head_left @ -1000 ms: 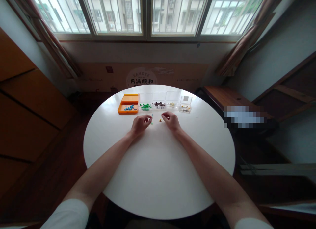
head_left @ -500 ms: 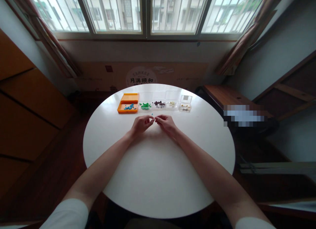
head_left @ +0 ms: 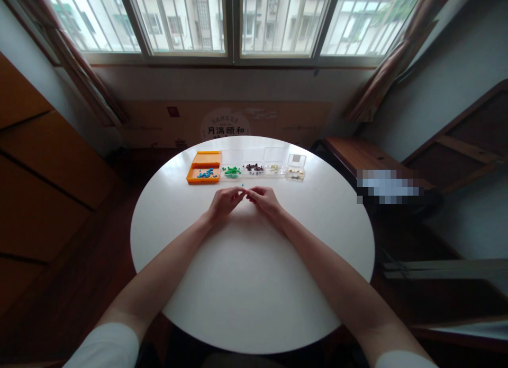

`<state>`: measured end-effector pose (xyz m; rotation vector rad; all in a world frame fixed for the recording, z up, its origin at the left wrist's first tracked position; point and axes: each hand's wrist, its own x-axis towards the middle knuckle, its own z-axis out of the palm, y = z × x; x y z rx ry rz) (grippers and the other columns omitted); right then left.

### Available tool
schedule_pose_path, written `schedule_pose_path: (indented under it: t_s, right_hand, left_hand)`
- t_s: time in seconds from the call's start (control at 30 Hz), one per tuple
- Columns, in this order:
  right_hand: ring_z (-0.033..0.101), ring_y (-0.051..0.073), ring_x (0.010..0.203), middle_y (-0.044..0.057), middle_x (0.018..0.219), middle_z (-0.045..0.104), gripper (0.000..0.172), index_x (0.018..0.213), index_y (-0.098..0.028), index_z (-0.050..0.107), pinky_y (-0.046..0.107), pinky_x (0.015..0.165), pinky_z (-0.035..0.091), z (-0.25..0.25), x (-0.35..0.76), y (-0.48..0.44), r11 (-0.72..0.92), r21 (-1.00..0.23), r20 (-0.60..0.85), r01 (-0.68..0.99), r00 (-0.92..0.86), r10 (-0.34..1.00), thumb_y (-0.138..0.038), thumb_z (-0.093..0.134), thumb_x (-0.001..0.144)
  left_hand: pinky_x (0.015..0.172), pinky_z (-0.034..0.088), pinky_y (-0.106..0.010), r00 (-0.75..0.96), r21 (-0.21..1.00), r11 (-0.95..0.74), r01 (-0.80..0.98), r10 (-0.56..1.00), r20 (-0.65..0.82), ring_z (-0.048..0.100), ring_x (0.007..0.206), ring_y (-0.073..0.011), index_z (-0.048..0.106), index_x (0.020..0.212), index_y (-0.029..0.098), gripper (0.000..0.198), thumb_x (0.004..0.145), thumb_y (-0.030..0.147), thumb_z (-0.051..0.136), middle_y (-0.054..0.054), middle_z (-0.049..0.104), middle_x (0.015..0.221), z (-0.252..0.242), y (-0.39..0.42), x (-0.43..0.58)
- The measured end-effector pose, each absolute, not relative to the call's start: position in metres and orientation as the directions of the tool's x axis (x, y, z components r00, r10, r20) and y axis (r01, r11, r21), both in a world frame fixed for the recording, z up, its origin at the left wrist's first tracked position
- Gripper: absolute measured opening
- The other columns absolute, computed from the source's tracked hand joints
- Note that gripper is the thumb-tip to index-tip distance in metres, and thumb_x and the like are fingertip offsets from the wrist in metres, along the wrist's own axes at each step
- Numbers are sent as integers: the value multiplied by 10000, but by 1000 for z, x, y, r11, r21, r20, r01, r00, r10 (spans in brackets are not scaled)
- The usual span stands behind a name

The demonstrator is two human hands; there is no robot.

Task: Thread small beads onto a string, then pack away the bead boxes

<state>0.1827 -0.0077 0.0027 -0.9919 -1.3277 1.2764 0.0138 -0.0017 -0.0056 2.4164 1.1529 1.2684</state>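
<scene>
My left hand [head_left: 226,202] and my right hand [head_left: 265,200] meet over the far half of the white round table [head_left: 250,283]. Both are closed in a pinch, fingertips touching. Whatever lies between the fingertips is too small and hidden to name. Just beyond them a tiny blue piece [head_left: 243,185] shows on the table. Behind stands an open orange box [head_left: 203,181] with small blue pieces [head_left: 206,173]. Right of it, clear compartments hold green pieces [head_left: 231,171], dark brown pieces [head_left: 253,167] and pale cream pieces [head_left: 274,168].
A small clear box [head_left: 296,176] with its lid raised holds tiny yellowish bits at the row's right end. A brown wooden bench [head_left: 349,151] stands right of the table, a blurred pale patch on it. Beyond the table, a printed cardboard panel [head_left: 159,119] leans under the window.
The fingertips of both hands have drawn closer together, the right ones now overlapping the left. The whole view has shifted slightly; the boxes stay in place.
</scene>
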Motion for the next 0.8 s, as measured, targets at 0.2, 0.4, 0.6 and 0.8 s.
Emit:
schedule_pose_path:
  t_s: [0.2, 0.4, 0.6, 0.8]
  right_hand:
    - [488, 97, 525, 22, 585, 613, 306, 719, -131, 682, 242, 517, 362, 2, 184, -8, 112, -989, 127, -99, -165, 978, -415, 728, 617]
    - [481, 97, 514, 20, 570, 603, 339, 701, -127, 671, 242, 510, 365, 6, 183, -10, 121, -990, 131, -70, -152, 980, -448, 724, 607]
    - [478, 96, 510, 26, 572, 607, 361, 695, -127, 675, 241, 503, 363, 10, 182, -12, 132, -990, 137, -43, -159, 978, -474, 715, 603]
    - [483, 100, 516, 27, 578, 611, 370, 712, -131, 676, 243, 505, 370, 8, 183, -11, 134, -990, 139, -40, -166, 976, -483, 711, 605]
  left_hand:
    - [520, 380, -163, 333, 464, -694, 550, 692, 640, 505, 495, -60, 688, 901, 174, 228, 845, 336, 538, 13, 618, 585, -5, -2, 14]
    - [529, 386, -165, 341, 458, -702, 545, 685, 643, 506, 500, -60, 694, 907, 176, 210, 833, 307, 547, 12, 619, 590, -6, -2, 13]
    - [526, 381, -165, 345, 470, -691, 549, 700, 625, 494, 498, -59, 693, 889, 175, 218, 832, 321, 542, 17, 600, 574, -4, -3, 13]
    - [516, 369, -163, 347, 471, -689, 550, 702, 621, 469, 483, -57, 696, 883, 180, 225, 836, 328, 534, 24, 577, 552, -5, -2, 13]
